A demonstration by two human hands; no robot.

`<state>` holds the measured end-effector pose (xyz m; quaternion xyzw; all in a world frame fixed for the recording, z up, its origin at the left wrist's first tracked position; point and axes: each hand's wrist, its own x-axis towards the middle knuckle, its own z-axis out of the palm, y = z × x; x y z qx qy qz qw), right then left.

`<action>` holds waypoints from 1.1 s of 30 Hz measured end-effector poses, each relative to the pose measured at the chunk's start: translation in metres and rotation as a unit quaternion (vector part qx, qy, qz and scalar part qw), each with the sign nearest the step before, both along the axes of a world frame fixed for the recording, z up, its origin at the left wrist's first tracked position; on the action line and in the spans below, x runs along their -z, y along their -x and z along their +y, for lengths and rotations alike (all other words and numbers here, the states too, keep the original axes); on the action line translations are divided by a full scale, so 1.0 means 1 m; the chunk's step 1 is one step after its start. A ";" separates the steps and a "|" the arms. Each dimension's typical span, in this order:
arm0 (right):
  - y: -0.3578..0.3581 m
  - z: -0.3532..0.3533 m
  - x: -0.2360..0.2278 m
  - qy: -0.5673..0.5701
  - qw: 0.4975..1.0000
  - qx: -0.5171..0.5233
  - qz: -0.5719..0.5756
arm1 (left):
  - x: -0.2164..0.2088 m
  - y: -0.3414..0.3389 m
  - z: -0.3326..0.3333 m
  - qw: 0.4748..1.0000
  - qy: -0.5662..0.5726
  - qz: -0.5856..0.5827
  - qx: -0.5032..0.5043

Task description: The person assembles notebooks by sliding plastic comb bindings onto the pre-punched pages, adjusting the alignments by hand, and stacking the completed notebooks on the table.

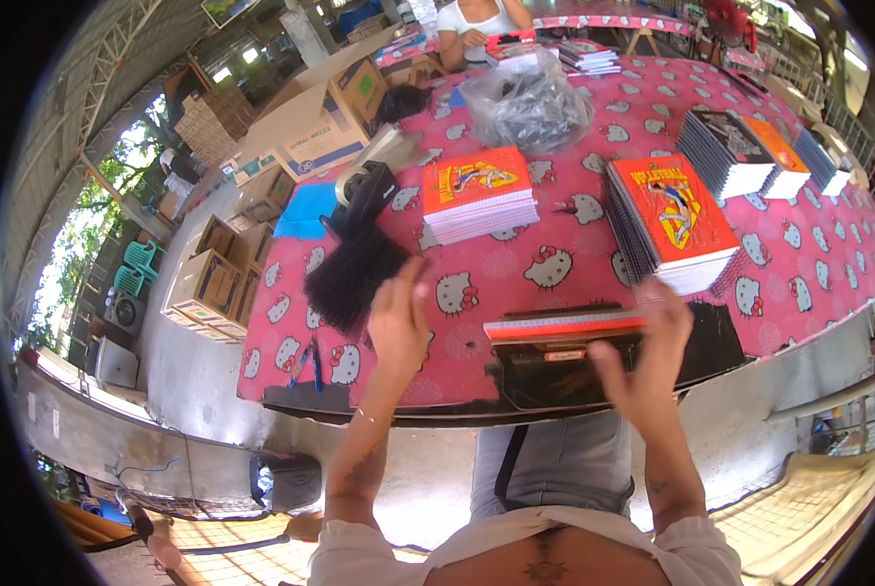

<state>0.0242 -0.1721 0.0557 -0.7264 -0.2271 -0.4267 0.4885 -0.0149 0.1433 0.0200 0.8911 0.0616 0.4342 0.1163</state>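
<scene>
The orange-edged notebook (594, 325), lying across the black holder (545, 376) at the counter's (457, 376) near edge, could skew if the right hand (652, 347), thumb and fingers spread, brushes it. Whether the left hand's (398, 317) blurred fingers pinch anything, one cannot tell. Counted: one such notebook, one coil heap (349, 278), two nearer red-covered stacks (481, 190) (672, 210), two pens (317, 366).

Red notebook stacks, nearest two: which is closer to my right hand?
The right stack, just beyond your right hand; the left stack sits nearer the tape dispenser.
</scene>
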 end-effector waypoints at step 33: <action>-0.022 0.060 0.005 0.287 0.929 -0.233 0.009 | -0.046 0.022 -0.057 0.930 0.131 0.198 0.281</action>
